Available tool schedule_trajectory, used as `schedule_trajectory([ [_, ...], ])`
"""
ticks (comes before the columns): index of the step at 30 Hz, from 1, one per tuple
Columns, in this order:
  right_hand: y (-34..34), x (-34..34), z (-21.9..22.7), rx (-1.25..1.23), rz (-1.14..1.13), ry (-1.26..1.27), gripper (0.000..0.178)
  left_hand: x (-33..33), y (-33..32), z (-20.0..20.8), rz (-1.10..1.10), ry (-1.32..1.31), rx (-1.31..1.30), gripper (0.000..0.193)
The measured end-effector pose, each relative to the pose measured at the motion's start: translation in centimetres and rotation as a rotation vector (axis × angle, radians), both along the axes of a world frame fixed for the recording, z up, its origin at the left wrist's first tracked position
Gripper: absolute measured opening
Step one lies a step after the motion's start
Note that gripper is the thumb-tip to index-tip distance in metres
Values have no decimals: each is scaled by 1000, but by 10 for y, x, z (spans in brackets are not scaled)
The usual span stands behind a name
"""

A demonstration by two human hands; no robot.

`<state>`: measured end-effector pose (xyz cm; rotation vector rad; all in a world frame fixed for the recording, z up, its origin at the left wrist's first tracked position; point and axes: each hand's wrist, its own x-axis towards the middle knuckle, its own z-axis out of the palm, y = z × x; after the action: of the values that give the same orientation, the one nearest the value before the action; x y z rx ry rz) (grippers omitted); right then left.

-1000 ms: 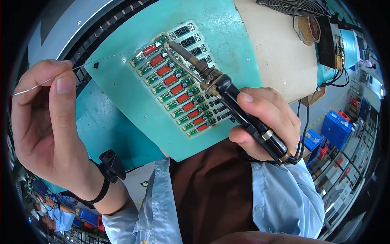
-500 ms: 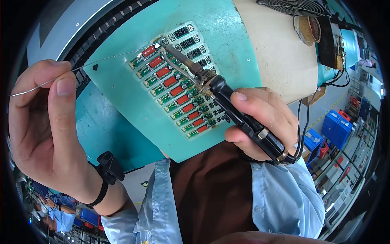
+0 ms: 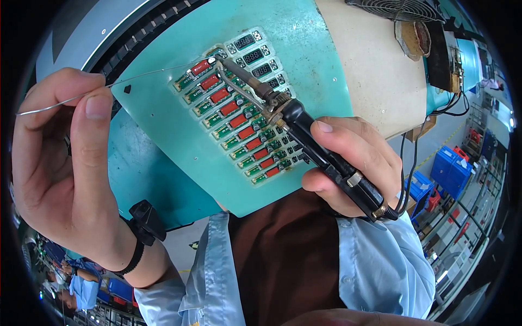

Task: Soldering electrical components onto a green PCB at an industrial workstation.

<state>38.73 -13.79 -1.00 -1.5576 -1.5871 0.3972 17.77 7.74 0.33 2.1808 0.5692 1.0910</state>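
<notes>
Between thumb and forefinger, my left hand [image 3: 73, 152] pinches a thin solder wire [image 3: 147, 73] that stretches right to the top of a row of boards. My right hand [image 3: 361, 163] is wrapped round a black soldering iron [image 3: 326, 149], tilted with its tip up and left. That tip meets the far end of the wire beside the uppermost red component [image 3: 200, 67]; the exact contact is too small to make out. Several small green circuit boards [image 3: 239, 120], with red parts and black digit displays [image 3: 253, 56], sit in a teal sheet [image 3: 293, 32].
A dark slotted rail [image 3: 157, 22] runs along the upper left. At the upper right are a round wire guard [image 3: 399, 8] and a worn pad [image 3: 412, 41]. Cables [image 3: 405, 174] trail from the iron. Blue crates [image 3: 451, 167] stand on the floor to the right; another person [image 3: 84, 285] is at lower left.
My left hand has shifted slightly right and up, its fingers closer to the boards along the wire. The iron's tip stays at the uppermost board.
</notes>
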Motion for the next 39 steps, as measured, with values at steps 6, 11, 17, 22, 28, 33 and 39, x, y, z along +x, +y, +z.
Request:
schedule_trajectory([
  [6,-2,-1,5,-24,-10,3,56,-3,-3,19,75,206,-103,10],
  [11,-4,0,2,-16,-37,-12,57,-5,1,-5,131,145,83,9],
  [17,-6,-4,1,37,-89,43,48,0,-6,13,125,359,147,9],
  [22,-9,-2,2,71,-88,4,48,-10,-6,22,51,288,118,10],
  [28,-12,-2,-1,57,-92,7,47,-6,-8,25,107,476,109,10],
  [33,-7,0,-2,45,-62,12,46,0,-8,19,125,317,33,10],
  [39,-4,-1,-4,64,-59,11,46,-1,-5,15,-3,138,-68,13],
])
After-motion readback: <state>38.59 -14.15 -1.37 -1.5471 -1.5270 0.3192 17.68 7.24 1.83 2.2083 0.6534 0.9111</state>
